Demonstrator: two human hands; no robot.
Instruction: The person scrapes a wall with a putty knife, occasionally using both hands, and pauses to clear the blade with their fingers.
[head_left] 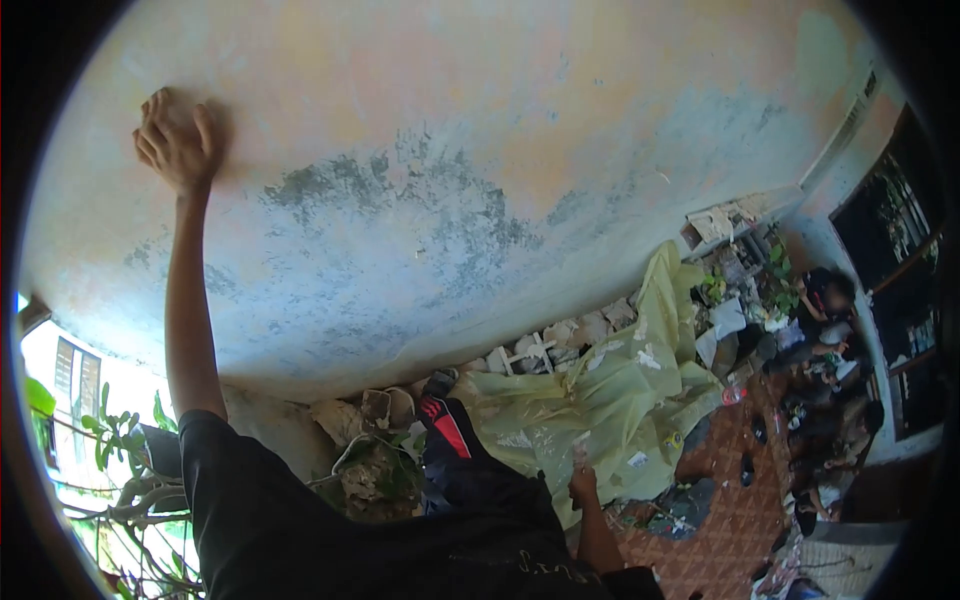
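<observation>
Head view: a small pale object (581, 449) sticks up from the fingers of the right hand (583, 486), which are closed around its lower end; it is too small to identify. Well apart from them, up and to the left, the left hand (180, 150) rests against the painted wall (400, 80), its fingers spread and slightly bent. Right of and below those fingers, a dark worn patch (470, 205) marks the wall. Beyond the right fingers spreads a yellow-green sheet (600, 400), rumpled beside rubble (592, 328) at the wall's foot. Left of the right fingers is a dark trouser leg (447, 428) with a red panel. Farther right of them, past the tiled floor (715, 555), people (828, 298) gather near dark windows (900, 215). Leafy plants (118, 430) stand below the left fingers.
</observation>
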